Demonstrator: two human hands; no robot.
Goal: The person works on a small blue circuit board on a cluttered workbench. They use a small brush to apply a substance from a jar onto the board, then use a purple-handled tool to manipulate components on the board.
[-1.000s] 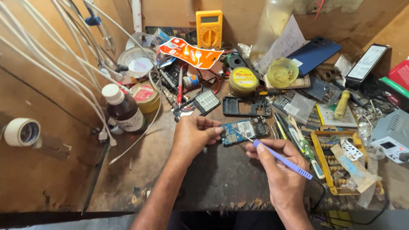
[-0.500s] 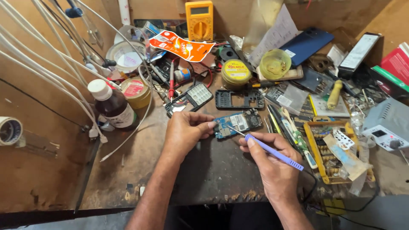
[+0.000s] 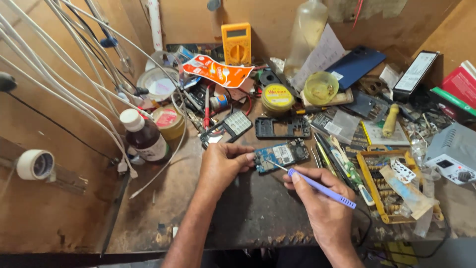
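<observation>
Circuit board (image 3: 280, 156), blue and bared of its casing, lies flat on the dark worn patch of the workbench (image 3: 248, 218) near the middle of the view, pinned at its nine o'clock edge by the curled fingers of the left hand (image 3: 221, 167), thumb and fingertips closed on the board's end. The right hand (image 3: 320, 208) is closed in a pen grip around a slim purple-handled screwdriver (image 3: 317, 186), whose fine metal tip rests on the board's lower left part. The main risk, as I judge it, is a slip: the tip is thin and the board is held at one end only, so a hard push could skate the point across the small parts or pivot the board toward three o'clock. Any freed screw (too small to make out here) could vanish into the clutter. Just beyond the board at twelve o'clock sits an empty black phone frame (image 3: 282, 127), with a grey keypad (image 3: 238, 123) at eleven o'clock; a jerked elbow could knock these, or the brown bottle (image 3: 144, 136) with its white cap at nine o'clock, which stands among loose white cables (image 3: 74, 94). At three o'clock a yellow tray (image 3: 366, 173) of bits lies close to the right wrist and could be swept aside.
</observation>
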